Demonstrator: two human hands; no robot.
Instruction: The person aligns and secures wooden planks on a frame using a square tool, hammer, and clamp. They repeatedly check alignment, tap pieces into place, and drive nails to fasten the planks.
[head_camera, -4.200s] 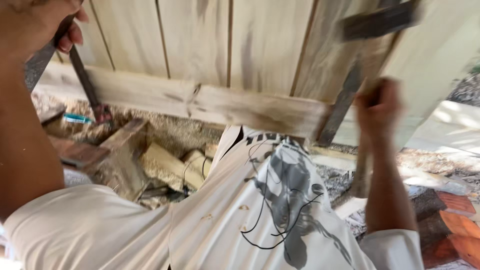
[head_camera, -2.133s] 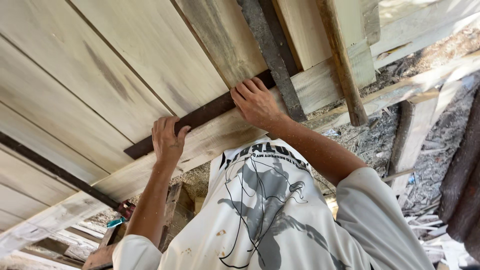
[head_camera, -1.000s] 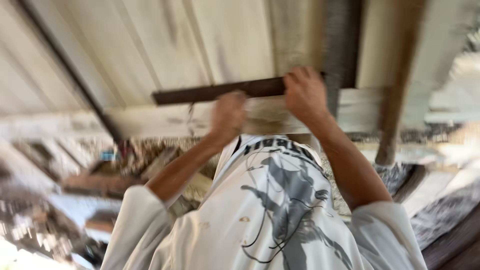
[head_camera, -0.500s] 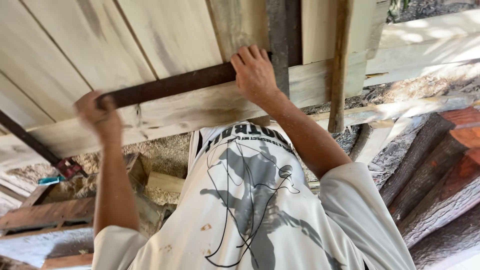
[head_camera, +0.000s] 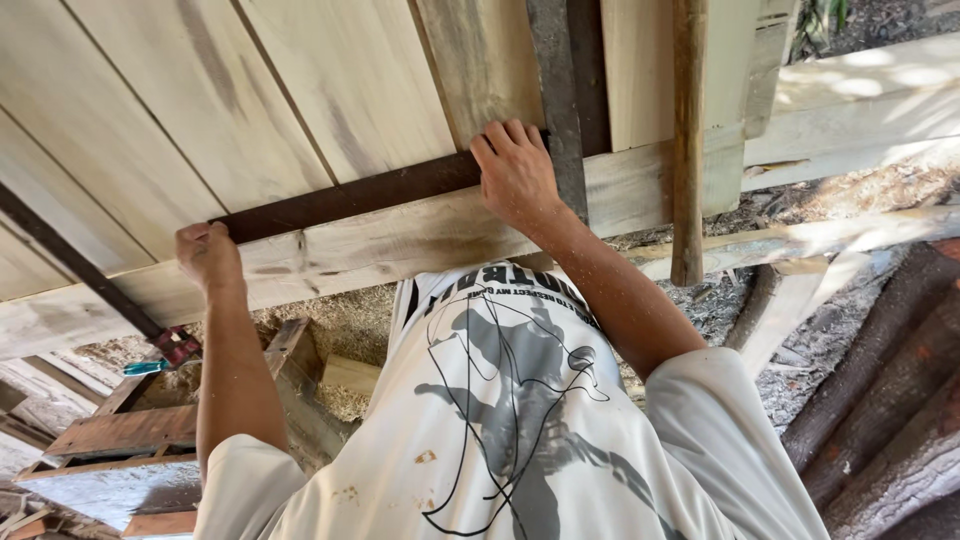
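Overhead, left hand (head_camera: 208, 257) gripping dark metal bar (head_camera: 350, 198) (against pale planks (head_camera: 300, 90)), right hand (head_camera: 515, 175) clasping other end

Dark flat bar (head_camera: 350, 196), slanted across pale wooden boards (head_camera: 300, 90).

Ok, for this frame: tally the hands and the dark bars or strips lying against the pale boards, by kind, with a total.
Hands: 2, the left hand and right hand, both on one bar.
Dark bars or strips: 3, the held dark bar, a diagonal dark strip at left, an upright dark strip.
Total: 5
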